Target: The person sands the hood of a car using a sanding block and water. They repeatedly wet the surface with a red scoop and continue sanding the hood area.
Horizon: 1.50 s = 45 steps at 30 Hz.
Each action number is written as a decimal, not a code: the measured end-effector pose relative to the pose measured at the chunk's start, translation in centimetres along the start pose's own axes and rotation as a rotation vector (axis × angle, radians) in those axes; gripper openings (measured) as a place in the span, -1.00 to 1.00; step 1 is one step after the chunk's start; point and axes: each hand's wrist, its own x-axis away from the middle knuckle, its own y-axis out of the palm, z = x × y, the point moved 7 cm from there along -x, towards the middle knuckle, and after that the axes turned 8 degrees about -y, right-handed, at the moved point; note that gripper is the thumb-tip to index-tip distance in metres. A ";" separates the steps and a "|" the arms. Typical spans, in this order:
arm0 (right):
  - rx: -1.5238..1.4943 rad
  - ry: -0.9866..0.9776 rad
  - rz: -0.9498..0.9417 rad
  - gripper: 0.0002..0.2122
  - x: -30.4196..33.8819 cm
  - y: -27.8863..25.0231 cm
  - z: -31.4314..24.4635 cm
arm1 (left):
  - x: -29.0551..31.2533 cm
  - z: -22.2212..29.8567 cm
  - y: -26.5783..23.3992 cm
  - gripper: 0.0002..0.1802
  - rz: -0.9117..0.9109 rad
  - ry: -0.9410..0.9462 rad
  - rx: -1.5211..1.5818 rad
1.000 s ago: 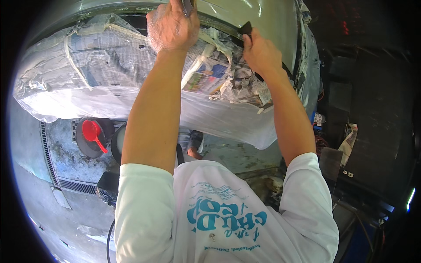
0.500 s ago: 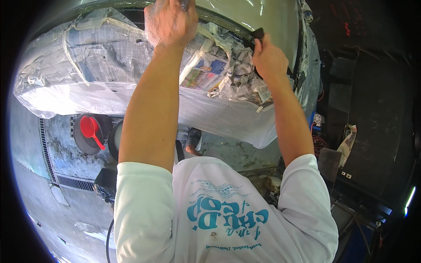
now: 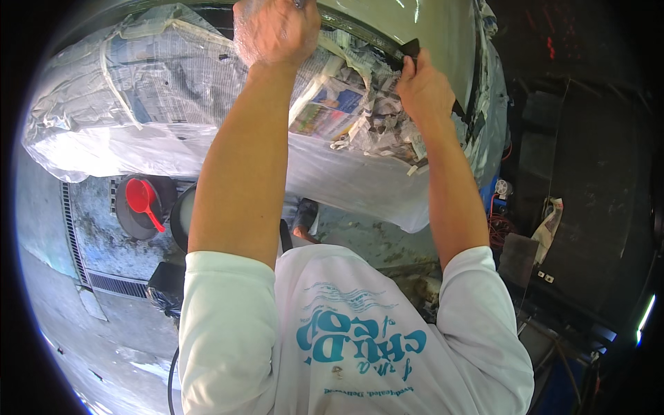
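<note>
At the top edge, my left hand [image 3: 278,31] is closed over the rim of a pale, glossy vehicle panel [image 3: 387,21]. Suds coat its back, and its fingertips are partly cut off; a bit of something dark shows there, too little to name. To the right, my right hand [image 3: 427,90] pinches a small black flat piece [image 3: 410,48] between thumb and fingers. This piece lies against the dark trim strip [image 3: 360,29] along the panel's edge. Below both hands, newspaper [image 3: 187,76] held with tape covers the vehicle, crumpled near my right hand.
Clear plastic sheeting [image 3: 346,176] hangs below the newspaper. A red dipper [image 3: 140,196] rests on a dark round tub [image 3: 128,220] at the left, beside another bucket [image 3: 182,218]. A drain grate [image 3: 117,285] crosses the floor. Dark panels [image 3: 595,180] stand at the right.
My left hand has shifted slightly right along the panel's edge, and the view has moved a little. My right hand keeps its pinch on the black piece in nearly the same spot.
</note>
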 end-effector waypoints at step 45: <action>-1.073 1.047 0.805 -0.64 48.5 -13.6 26.4 | 12.0 14.8 9.1 -0.26 -0.576 0.115 -0.475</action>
